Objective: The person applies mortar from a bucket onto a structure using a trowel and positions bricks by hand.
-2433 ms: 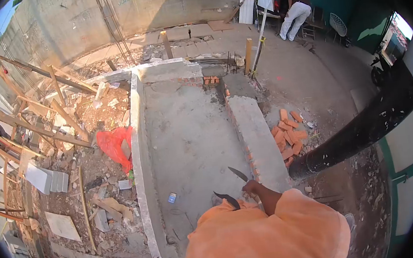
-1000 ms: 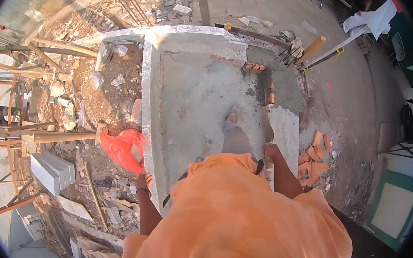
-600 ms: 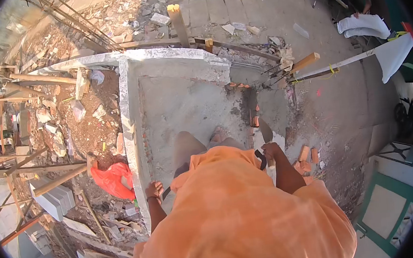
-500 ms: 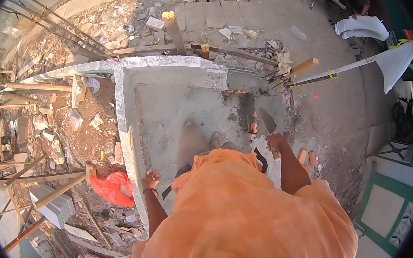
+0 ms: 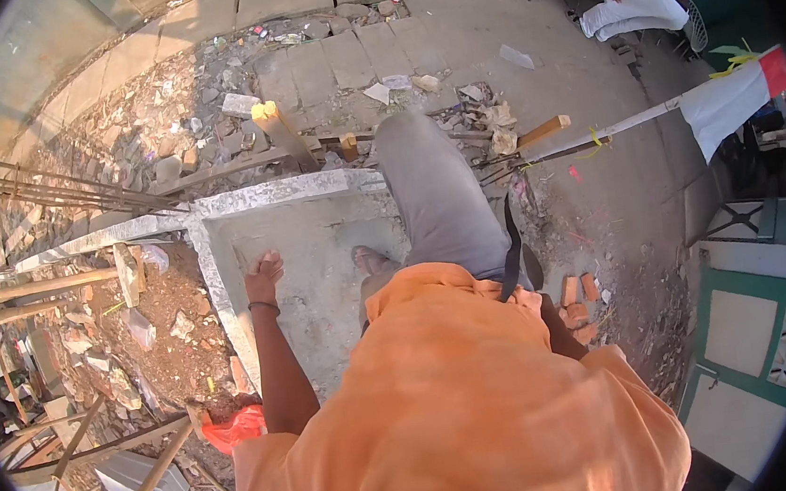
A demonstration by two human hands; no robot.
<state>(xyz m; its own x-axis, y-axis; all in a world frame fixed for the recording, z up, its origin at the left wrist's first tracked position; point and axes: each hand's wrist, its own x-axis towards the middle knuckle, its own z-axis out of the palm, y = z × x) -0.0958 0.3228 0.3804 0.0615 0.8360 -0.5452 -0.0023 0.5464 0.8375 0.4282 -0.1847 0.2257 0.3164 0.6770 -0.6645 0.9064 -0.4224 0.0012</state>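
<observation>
My left hand (image 5: 265, 269) reaches forward over the grey concrete floor (image 5: 311, 282). Its fingers are loosely apart with nothing in them, and a dark band circles the wrist. Close by on its left runs the low whitish wall (image 5: 217, 286). My right forearm (image 5: 560, 326) shows beside my orange shirt, but the hand is hidden behind my body and leg, and so is anything in it. One knee (image 5: 429, 176) is raised high in grey trousers, while my bare foot (image 5: 373, 259) stands on the concrete. A black strap (image 5: 513, 251) hangs at my right hip.
Wooden posts (image 5: 283, 135) and boards stand beyond the wall. Rubble and soil (image 5: 178, 318) lie left, with a red plastic bag (image 5: 234, 429). Brick pieces (image 5: 571, 291) lie right. A pole with a red and white flag (image 5: 730, 114) juts in. Another person (image 5: 635, 12) sits far right.
My left hand has moved forward from beside the wall. One knee has come up in front of me. My right hand and the trowel it held have gone out of sight.
</observation>
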